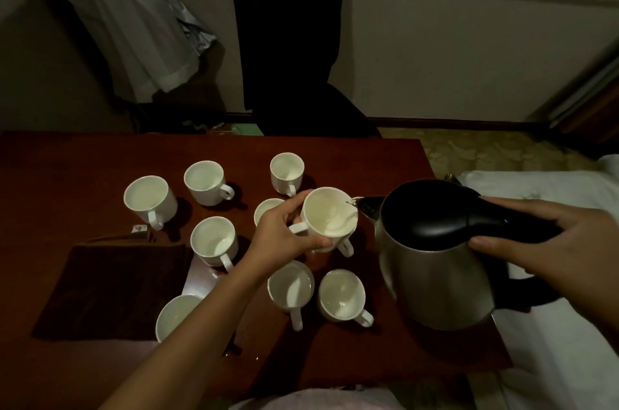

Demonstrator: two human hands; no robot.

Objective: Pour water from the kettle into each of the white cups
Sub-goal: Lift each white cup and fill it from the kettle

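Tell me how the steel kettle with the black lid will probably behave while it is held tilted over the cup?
The steel kettle with the black lid is probably heavy, being large and holding water. The right hand holds only its black handle, so it may swing. Its smooth body looks slippery. The left hand steadies the lifted white cup.

Tilted steel kettle (435, 262) streams water into one lifted white cup (330, 220).
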